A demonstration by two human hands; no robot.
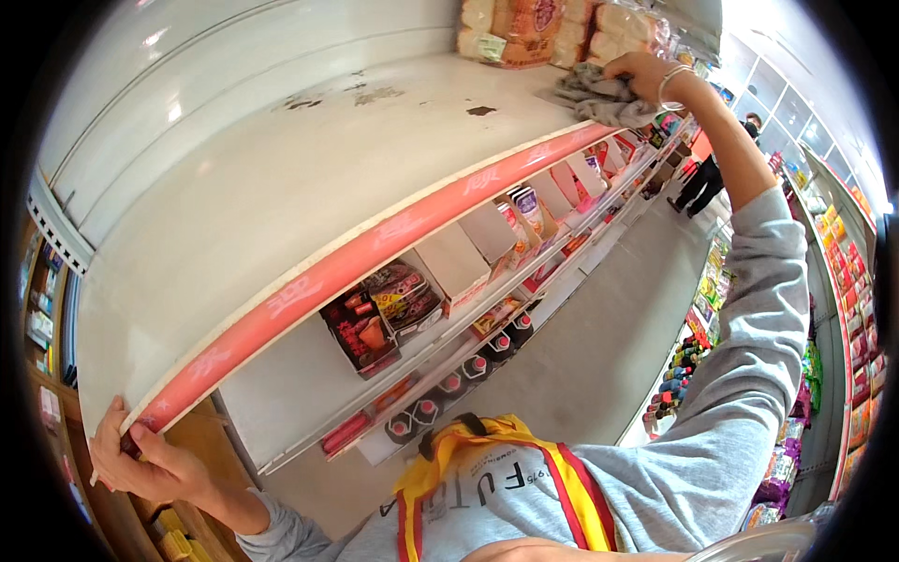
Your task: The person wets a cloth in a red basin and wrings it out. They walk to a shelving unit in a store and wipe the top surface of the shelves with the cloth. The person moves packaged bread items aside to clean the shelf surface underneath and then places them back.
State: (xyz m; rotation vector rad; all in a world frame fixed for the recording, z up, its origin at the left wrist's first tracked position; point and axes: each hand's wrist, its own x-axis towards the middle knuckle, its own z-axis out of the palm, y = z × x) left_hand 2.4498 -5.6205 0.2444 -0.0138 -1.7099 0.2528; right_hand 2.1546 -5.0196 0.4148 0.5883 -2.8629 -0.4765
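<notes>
A white metal store shelf [281,183] with a red label strip [393,228] along its front edge lies before me. My right hand [642,77] holds a crumpled grey cloth [597,95] against the shelf at its far end, beside packs of bread [527,31]. My left hand [144,456] grips the near front corner of the shelf, at the end of the red strip. Dark stains or worn patches [481,111] mark the shelf surface towards the back.
Lower shelves hold boxed snacks [362,327] and a row of dark bottles with red caps [425,411]. Across the aisle stands a rack of bagged goods [850,309]. A person in dark clothes [702,179] is farther down the aisle. Wooden shelving [42,302] stands at left.
</notes>
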